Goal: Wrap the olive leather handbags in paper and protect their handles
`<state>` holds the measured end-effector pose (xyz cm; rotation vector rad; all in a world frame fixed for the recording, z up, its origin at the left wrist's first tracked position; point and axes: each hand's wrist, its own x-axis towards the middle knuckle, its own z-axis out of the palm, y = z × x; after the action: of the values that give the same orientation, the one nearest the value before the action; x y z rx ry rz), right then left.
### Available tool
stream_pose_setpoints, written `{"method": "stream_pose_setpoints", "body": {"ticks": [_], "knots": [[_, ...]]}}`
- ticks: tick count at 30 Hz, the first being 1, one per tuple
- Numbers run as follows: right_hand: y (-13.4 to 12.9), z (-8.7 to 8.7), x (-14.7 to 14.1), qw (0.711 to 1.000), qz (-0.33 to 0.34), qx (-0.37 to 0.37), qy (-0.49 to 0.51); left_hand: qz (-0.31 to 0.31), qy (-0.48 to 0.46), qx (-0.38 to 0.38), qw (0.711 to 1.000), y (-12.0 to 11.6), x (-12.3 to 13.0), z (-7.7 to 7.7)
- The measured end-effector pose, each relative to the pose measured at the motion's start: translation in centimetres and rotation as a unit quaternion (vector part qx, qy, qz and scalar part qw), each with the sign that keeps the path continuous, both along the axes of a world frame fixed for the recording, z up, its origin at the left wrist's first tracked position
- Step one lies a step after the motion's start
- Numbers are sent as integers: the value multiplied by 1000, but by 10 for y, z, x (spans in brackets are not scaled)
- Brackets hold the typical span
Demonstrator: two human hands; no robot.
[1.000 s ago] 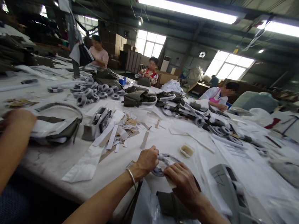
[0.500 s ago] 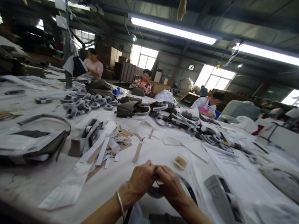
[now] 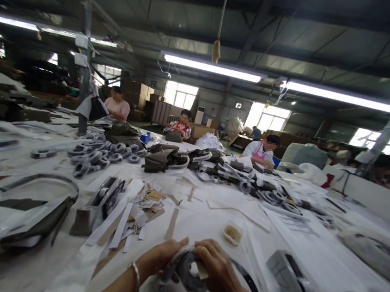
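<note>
A rolled grey strap (image 3: 188, 276), wrapped in something pale and shiny, is between my two hands near the lower middle. My left hand (image 3: 168, 254), with a silver bangle at its wrist, is closed on the roll's upper left edge. My right hand (image 3: 217, 266) grips the roll's right side, its fingers curled over the top. A small tan piece of card (image 3: 203, 270) shows beside the right fingers. Below, a dark curved handle (image 3: 248, 277) arches around the hands; what it joins is mostly hidden.
A small dish (image 3: 232, 233) of yellowish stuff sits just beyond my right hand. Paper and card strips (image 3: 142, 212) lie ahead left, near a tape dispenser (image 3: 100, 204). Another grey dispenser (image 3: 288, 273) stands right. Rolled straps (image 3: 101, 156) and dark bags (image 3: 163, 157) lie farther back; co-workers (image 3: 118, 105) sit beyond.
The camera view has shifted, so the table sits lower and further left. My hands have moved slightly apart, and the rolled strap between them now shows clearly.
</note>
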<state>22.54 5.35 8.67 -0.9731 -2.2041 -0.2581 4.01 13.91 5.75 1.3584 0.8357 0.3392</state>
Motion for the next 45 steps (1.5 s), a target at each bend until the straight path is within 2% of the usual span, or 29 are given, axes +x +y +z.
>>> {"method": "stream_pose_setpoints", "body": {"ticks": [3, 8, 11, 15, 19, 21, 23, 26, 29, 31, 34, 36, 41, 45], "knots": [[1, 2, -2, 1000, 11, 22, -7, -4, -65, -76, 995, 3, 13, -5], [4, 1, 0, 999, 21, 43, -13, -8, -65, -43, 997, 12, 32, 3], [6, -1, 4, 998, 44, 50, -16, 35, -29, 27, 999, 12, 34, 7], [10, -6, 11, 993, 92, 66, -18, 91, 21, 148, 985, 3, 34, 9], [19, -21, 21, 993, 67, 81, -61, 109, 144, 331, 926, -13, 35, 6], [24, -32, 25, 990, 60, 73, -101, 90, 185, 369, 906, -21, 36, 1], [26, -42, 27, 991, 64, 27, -117, 70, 206, 370, 903, -27, 38, -5], [24, -45, 25, 989, 43, -129, -55, 61, 200, 365, 907, -33, 40, -12], [18, -37, 20, 953, -35, -291, 71, 75, 171, 350, 918, -36, 41, -13], [15, -31, 17, 918, -91, -356, 151, 83, 143, 329, 930, -39, 39, -9], [16, -27, 17, 872, -144, -407, 233, 71, 94, 287, 951, -46, 32, 2], [19, -28, 18, 854, -154, -427, 254, 55, 81, 261, 960, -52, 25, 10], [19, -35, 19, 833, -131, -465, 271, 66, 83, 237, 966, -61, 17, 20], [12, -45, 21, 793, -106, -511, 316, 64, 67, 232, 968, -62, 18, 22]]}}
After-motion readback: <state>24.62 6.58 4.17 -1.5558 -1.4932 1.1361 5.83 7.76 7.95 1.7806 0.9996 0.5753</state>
